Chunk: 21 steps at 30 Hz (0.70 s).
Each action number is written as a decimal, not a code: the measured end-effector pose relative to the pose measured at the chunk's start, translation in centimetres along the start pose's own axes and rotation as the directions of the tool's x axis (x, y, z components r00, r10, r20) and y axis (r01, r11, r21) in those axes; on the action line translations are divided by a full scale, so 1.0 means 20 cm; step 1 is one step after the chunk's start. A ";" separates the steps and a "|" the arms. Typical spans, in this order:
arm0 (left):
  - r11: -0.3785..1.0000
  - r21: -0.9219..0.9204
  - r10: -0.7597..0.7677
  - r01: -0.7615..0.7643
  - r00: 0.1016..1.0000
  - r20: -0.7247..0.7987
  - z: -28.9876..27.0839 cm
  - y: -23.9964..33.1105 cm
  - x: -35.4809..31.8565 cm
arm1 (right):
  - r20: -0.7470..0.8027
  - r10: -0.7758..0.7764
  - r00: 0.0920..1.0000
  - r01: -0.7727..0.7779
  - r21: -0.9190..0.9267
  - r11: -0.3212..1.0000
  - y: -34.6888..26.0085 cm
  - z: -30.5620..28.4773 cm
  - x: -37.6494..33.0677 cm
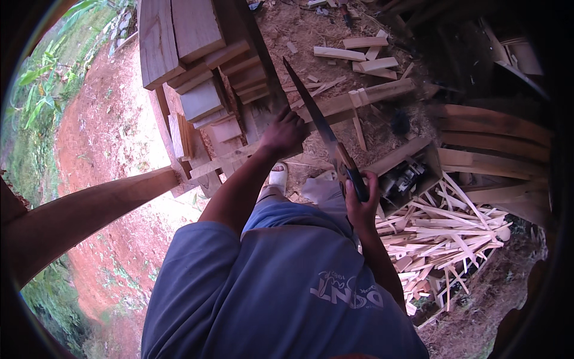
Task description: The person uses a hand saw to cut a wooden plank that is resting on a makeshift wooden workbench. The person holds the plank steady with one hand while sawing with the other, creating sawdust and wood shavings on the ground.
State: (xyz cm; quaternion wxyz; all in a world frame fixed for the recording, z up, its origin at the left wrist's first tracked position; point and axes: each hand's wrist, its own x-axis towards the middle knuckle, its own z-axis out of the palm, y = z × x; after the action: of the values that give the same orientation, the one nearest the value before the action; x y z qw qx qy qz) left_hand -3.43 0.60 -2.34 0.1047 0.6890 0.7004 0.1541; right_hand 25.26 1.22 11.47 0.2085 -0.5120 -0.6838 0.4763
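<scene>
My right hand (362,206) is wrapped round the dark handle of a handsaw (321,124). The saw's long blade points away from me and slightly left, its tip above the wood-littered ground. With its fingers curled, my left hand (283,133) grips the near end of a long, dark board (267,66) that runs away along the right side of a plank stack. Beneath and beside that hand lies a horizontal wooden beam (382,93), which the saw blade crosses in view. My left fingertips are partly hidden.
Stacked planks (200,27) rise ahead on the left. A curved timber (101,206) juts in at left. On the right are an open wooden box (412,173) with a metal tool inside, a heap of offcut strips (442,233) and thick boards (490,140). Short wood blocks (338,54) lie farther off.
</scene>
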 end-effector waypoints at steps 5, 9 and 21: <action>1.000 -0.021 -0.006 0.006 1.000 0.002 0.00 0.01 -0.02 | -0.025 0.151 0.988 -0.153 -0.116 0.981 0.07 -0.40 -0.47; 1.000 -0.019 -0.013 0.014 0.999 0.039 0.00 0.01 -0.02 | 0.019 0.122 0.992 -0.115 -0.217 0.969 -0.16 -0.53 -0.59; 1.000 0.026 0.002 -0.003 0.998 0.056 0.00 0.00 0.00 | 0.021 -0.174 0.985 0.175 -0.113 0.978 -0.15 0.15 0.20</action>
State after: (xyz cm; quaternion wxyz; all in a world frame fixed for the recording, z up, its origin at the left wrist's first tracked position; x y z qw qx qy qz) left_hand -3.47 0.52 -2.29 0.1151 0.6953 0.6982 0.1257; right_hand 19.91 3.37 11.88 0.2162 -0.4586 -0.7532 0.4192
